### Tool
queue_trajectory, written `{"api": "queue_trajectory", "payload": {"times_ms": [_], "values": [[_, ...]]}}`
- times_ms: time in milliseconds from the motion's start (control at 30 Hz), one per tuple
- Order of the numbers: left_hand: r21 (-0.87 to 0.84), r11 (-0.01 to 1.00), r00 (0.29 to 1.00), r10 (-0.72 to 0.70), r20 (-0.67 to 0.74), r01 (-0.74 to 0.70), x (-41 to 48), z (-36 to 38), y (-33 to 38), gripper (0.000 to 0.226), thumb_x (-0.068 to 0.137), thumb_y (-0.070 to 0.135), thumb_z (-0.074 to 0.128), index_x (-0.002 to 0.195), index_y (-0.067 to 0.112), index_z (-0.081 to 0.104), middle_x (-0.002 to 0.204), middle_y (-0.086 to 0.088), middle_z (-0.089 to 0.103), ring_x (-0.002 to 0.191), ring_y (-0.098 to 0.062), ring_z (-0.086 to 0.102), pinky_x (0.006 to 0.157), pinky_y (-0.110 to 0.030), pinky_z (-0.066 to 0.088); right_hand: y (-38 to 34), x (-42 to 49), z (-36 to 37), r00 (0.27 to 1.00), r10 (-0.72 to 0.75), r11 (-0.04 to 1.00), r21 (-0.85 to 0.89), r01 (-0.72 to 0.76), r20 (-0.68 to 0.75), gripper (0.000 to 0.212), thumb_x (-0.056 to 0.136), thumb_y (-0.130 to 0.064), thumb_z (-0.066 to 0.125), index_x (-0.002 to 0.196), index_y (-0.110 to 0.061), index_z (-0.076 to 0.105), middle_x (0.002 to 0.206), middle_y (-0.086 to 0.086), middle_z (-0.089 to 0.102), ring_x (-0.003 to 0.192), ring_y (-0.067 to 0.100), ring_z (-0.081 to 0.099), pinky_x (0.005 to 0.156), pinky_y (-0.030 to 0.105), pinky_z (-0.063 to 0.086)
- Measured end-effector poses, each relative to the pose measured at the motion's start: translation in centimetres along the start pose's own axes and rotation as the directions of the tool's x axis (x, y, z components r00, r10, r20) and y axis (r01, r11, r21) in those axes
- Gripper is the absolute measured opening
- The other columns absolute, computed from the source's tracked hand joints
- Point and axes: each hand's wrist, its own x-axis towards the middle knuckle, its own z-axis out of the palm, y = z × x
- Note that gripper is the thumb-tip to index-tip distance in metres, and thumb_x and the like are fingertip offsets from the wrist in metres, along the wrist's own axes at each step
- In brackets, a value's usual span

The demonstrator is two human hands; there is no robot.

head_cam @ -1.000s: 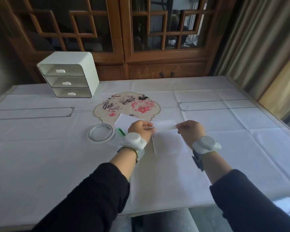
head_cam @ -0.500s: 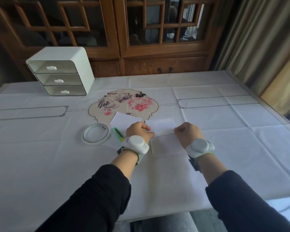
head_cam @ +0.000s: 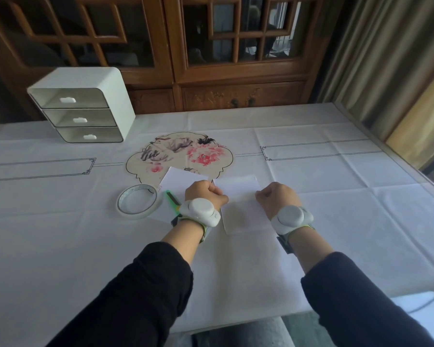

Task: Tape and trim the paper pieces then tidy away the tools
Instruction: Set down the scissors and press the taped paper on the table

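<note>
Two forearms in black sleeves point(head_cam: 145, 284) come in from the bottom edge, each with a white wrist unit point(head_cam: 199, 212) strapped on. Your left hand point(head_cam: 206, 194) and your right hand point(head_cam: 277, 197) sit low on the white-clothed table point(head_cam: 60, 241), knuckles up and a little apart. Both have the fingers curled in tight, thumb against the forefinger. I cannot tell from this angle whether either one pinches anything.

Between your wrists the near sheet point(head_cam: 243, 217) of white paper lies flat on the cloth. Just beyond it, between your knuckles, is the far sheet point(head_cam: 236, 187), and the two meet along a line running from hand to hand. A third sheet point(head_cam: 179, 179) lies tilted to the left, its near corner hidden by your left hand. Its far corner lies over the lower edge of the fan-shaped painting point(head_cam: 181, 154) of grey and red flowers.

Just left of your left wrist is the green-handled knife point(head_cam: 172, 197), partly hidden by the wrist unit. Beside it the tape roll point(head_cam: 137, 201) lies flat.

Further back on the left stands a white drawer unit point(head_cam: 85, 106) with three drawers pushed in. Behind the table is a wooden cabinet point(head_cam: 176, 58) with lattice doors, and a curtain point(head_cam: 386, 58) hangs at the right.
</note>
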Motion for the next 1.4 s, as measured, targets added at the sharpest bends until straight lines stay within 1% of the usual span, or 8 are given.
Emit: {"api": "queue_trajectory", "payload": {"times_ms": [167, 400, 500, 667, 800, 1033, 1200, 1400], "values": [[-0.002, 0.999, 0.998, 0.048, -0.034, -0.048, -0.1, 0.4, -0.2, 0.008, 0.07, 0.01, 0.066, 0.078, 0.012, 0.068, 0.085, -0.005, 0.071, 0.083, -0.021, 0.062, 0.072, -0.022, 0.044, -0.1, 0.0, 0.0, 1.0, 0.017, 1.0, -0.004, -0.017, -0.004, 0.027, 0.093, -0.029, 0.048, 0.098, -0.008, 0.066, 0.097, 0.012, 0.066, 0.077, 0.027, 0.053, 0.066, 0.026, 0.039], [0.036, 0.994, 0.995, 0.102, -0.02, -0.101, -0.1, 0.5, -0.6, 0.007, 0.071, 0.011, 0.066, 0.078, 0.01, 0.068, 0.071, 0.001, 0.062, 0.071, -0.018, 0.057, 0.067, -0.021, 0.042, -0.2, 0.3, 0.4, 0.999, 0.025, 1.0, -0.004, -0.025, -0.037, 0.016, 0.09, -0.03, 0.053, 0.085, -0.016, 0.059, 0.097, 0.009, 0.066, 0.079, 0.029, 0.056, 0.065, 0.027, 0.039], [0.059, 0.994, 0.996, 0.091, 0.0, -0.091, 0.2, 0.2, -0.6, 0.009, 0.073, 0.013, 0.067, 0.082, 0.012, 0.068, 0.073, 0.002, 0.06, 0.073, -0.017, 0.055, 0.069, -0.02, 0.04, 0.1, 0.0, 0.3, 0.998, 0.025, 0.999, 0.026, -0.024, -0.058, 0.017, 0.089, -0.031, 0.053, 0.091, -0.014, 0.06, 0.101, 0.007, 0.066, 0.082, 0.028, 0.058, 0.065, 0.027, 0.039], [0.041, 0.998, 0.999, 0.047, -0.008, -0.046, 0.6, 0.2, -0.9, 0.008, 0.075, 0.012, 0.067, 0.083, 0.013, 0.07, 0.086, -0.006, 0.07, 0.087, -0.023, 0.063, 0.072, -0.021, 0.043, -0.1, -0.4, 0.7, 0.995, 0.041, 0.999, 0.017, -0.04, -0.089, 0.036, 0.087, -0.048, 0.049, 0.101, -0.016, 0.058, 0.102, 0.005, 0.066, 0.092, 0.029, 0.061, 0.069, 0.028, 0.041], [0.006, 0.998, 0.998, 0.067, -0.009, -0.067, 0.4, 0.3, -0.8, 0.019, 0.075, 0.026, 0.073, 0.085, 0.011, 0.066, 0.078, 0.0, 0.061, 0.078, -0.019, 0.057, 0.074, -0.024, 0.045, -0.8, -0.6, 1.3, 0.996, 0.035, 0.995, -0.089, -0.041, -0.078, 0.065, 0.073, -0.07, 0.056, 0.107, -0.015, 0.054, 0.105, 0.002, 0.062, 0.098, 0.026, 0.061, 0.069, 0.029, 0.041], [0.051, 0.993, 0.994, 0.109, -0.021, -0.107, 0.5, 0.6, -1.1, 0.018, 0.075, 0.019, 0.073, 0.087, 0.009, 0.064, 0.076, -0.001, 0.057, 0.075, -0.019, 0.054, 0.074, -0.024, 0.043, -0.1, -0.4, 0.4, 0.999, 0.041, 0.999, 0.036, -0.04, -0.025, 0.04, 0.083, -0.05, 0.059, 0.105, -0.017, 0.055, 0.105, 0.002, 0.063, 0.084, 0.024, 0.053, 0.069, 0.027, 0.04], [0.046, 0.992, 0.992, 0.12, -0.031, -0.118, 0.6, 0.6, -1.5, 0.012, 0.077, 0.011, 0.069, 0.088, 0.008, 0.066, 0.076, -0.002, 0.058, 0.074, -0.019, 0.053, 0.071, -0.021, 0.04, 0.7, 0.2, 0.5, 0.996, 0.051, 0.994, 0.102, -0.043, -0.073, 0.022, 0.089, -0.032, 0.055, 0.105, -0.017, 0.058, 0.111, 0.002, 0.064, 0.098, 0.025, 0.06, 0.072, 0.026, 0.042], [0.074, 0.989, 0.992, 0.128, -0.008, -0.127, 0.4, 0.3, -1.2, 0.012, 0.08, 0.006, 0.065, 0.093, 0.007, 0.067, 0.082, -0.004, 0.061, 0.077, -0.019, 0.055, 0.073, -0.021, 0.042, 0.3, -0.1, 0.7, 0.995, 0.045, 0.998, 0.054, -0.04, -0.087, 0.018, 0.093, -0.024, 0.049, 0.106, -0.016, 0.057, 0.109, 0.005, 0.065, 0.097, 0.028, 0.061, 0.072, 0.028, 0.044]]}}
